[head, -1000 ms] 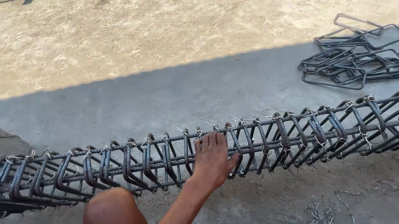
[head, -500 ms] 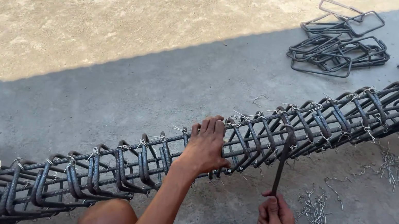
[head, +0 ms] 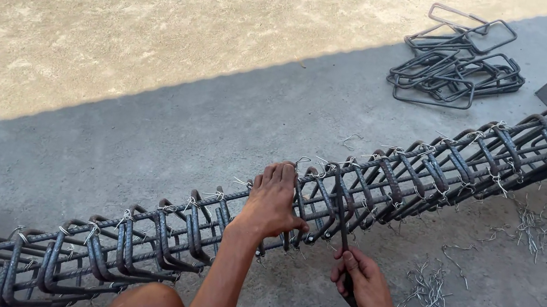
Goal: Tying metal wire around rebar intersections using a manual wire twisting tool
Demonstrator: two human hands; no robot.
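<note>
Now I see my left hand [head: 273, 203] clenched on top of the long rebar cage [head: 323, 203], which lies on the concrete floor [head: 219, 132]. My right hand [head: 364, 282] is grasping a dark hook tool [head: 344, 220], its tip at a stirrup.

Bright sun on the far ground, near concrete in shade, sharp focus throughout
</note>
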